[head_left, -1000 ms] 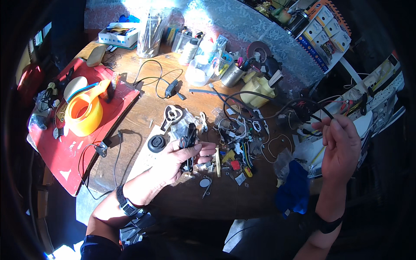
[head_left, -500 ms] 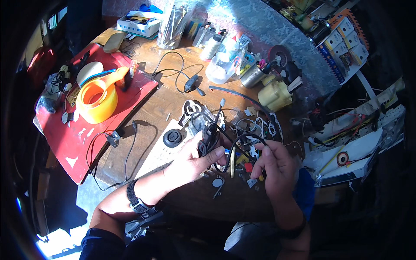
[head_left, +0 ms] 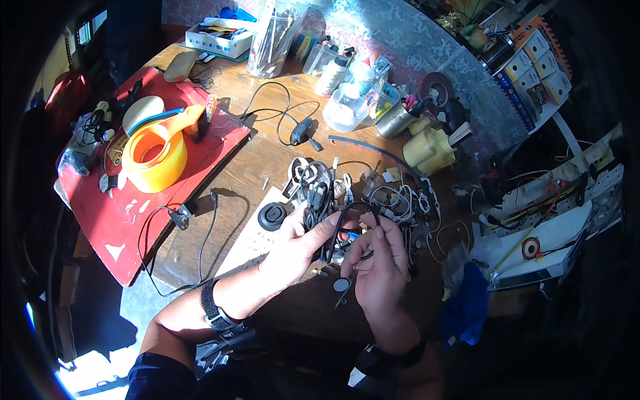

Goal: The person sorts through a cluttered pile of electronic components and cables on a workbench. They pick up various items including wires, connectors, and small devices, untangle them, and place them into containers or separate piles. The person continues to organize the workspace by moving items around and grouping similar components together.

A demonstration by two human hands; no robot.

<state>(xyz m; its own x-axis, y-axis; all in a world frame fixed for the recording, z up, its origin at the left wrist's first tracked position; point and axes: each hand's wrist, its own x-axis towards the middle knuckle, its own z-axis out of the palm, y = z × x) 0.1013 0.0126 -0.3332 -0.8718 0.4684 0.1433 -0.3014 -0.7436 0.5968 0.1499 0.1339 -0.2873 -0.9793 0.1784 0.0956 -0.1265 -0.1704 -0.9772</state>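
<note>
A bundle of black cable [head_left: 319, 200] is held in my left hand [head_left: 297, 247], thumb laid across the coils. Close on its right, my right hand [head_left: 381, 267] pinches a loop of the same cable between thumb and fingers. The loop arches from one hand to the other. Below the hands lie a small round pale disc [head_left: 342, 285] and small loose parts. Left of the bundle sits a round black cap-like piece [head_left: 272, 216] on a pale board. Tangled white and grey cables [head_left: 400, 200] lie behind my right hand.
On the left, a red board [head_left: 100, 227] carries an orange-yellow tape dispenser [head_left: 157, 160]. A black cable with a plug [head_left: 180, 217] lies by its edge. Clear tubs [head_left: 345, 110], a metal pen cup [head_left: 398, 121] and a yellowish holder [head_left: 427, 152] stand at the back. A blue cloth [head_left: 465, 303] hangs at right.
My right hand has moved left and slightly down, close to my left hand, and the cable loop between them has become smaller. My left hand still grips the bundle.
</note>
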